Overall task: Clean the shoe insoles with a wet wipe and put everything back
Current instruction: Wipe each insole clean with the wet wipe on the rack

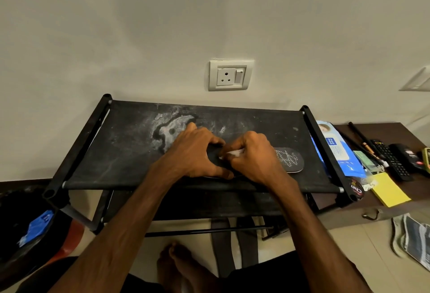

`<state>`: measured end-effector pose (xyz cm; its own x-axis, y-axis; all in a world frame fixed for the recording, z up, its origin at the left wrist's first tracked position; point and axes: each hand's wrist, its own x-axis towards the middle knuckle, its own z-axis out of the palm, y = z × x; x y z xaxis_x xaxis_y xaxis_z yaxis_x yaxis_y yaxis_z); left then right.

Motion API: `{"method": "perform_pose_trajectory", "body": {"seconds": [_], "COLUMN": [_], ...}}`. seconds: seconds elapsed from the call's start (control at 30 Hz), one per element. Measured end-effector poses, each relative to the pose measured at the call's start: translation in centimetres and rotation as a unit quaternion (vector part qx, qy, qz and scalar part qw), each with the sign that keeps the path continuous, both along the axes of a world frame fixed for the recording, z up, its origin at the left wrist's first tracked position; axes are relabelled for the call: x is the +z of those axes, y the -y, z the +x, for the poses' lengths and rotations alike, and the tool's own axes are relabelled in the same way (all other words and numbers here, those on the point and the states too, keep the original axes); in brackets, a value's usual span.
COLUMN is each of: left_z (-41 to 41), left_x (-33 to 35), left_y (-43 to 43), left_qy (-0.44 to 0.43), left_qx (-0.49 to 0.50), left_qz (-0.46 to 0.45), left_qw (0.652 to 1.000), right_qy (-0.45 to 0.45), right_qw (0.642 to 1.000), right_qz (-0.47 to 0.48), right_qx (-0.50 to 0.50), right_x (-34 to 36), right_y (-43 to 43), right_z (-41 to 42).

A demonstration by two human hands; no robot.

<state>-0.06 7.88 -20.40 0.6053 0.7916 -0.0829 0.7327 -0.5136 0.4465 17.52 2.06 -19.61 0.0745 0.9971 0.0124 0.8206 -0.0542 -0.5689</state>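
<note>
While I watch through the head camera, the dark insole [288, 160] lies flat on top of the black shoe rack [116, 153], in the middle of the frame. Its right end, with a white pattern, sticks out past the hands. The left hand [195, 153] grips the insole's left end, fingers curled over the far edge and thumb on the near edge. The right hand [253, 157] pinches a small white wet wipe [235, 152] against the insole, just beside the left hand. At the right of the frame, a blue wipe pack [337, 150] sits just beside the rack, with a yellow pad [388, 189] and a black remote [391, 162] near it.
</note>
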Motion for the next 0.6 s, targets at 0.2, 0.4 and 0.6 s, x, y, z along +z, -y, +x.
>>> {"method": "perform_pose_trajectory", "body": {"seconds": [0.2, 0.4, 0.6], "left_z": [0.0, -0.1, 0.0], "left_x": [0.2, 0.1, 0.1], "left_y": [0.3, 0.0, 0.2], "left_qy": [0.004, 0.006, 0.001], "left_qx": [0.008, -0.001, 0.000], "left_qz": [0.006, 0.000, 0.008], "left_qw": [1.000, 1.000, 1.000], "right_qy": [0.022, 0.033, 0.040], "right_qw": [0.993, 0.999, 0.993], "right_qz": [-0.002, 0.006, 0.006], "right_qx": [-0.112, -0.026, -0.109], "right_x": [0.4, -0.3, 0.1], "right_y": [-0.8, -0.7, -1.3], "right_z": [2.7, -0.5, 1.8]}}
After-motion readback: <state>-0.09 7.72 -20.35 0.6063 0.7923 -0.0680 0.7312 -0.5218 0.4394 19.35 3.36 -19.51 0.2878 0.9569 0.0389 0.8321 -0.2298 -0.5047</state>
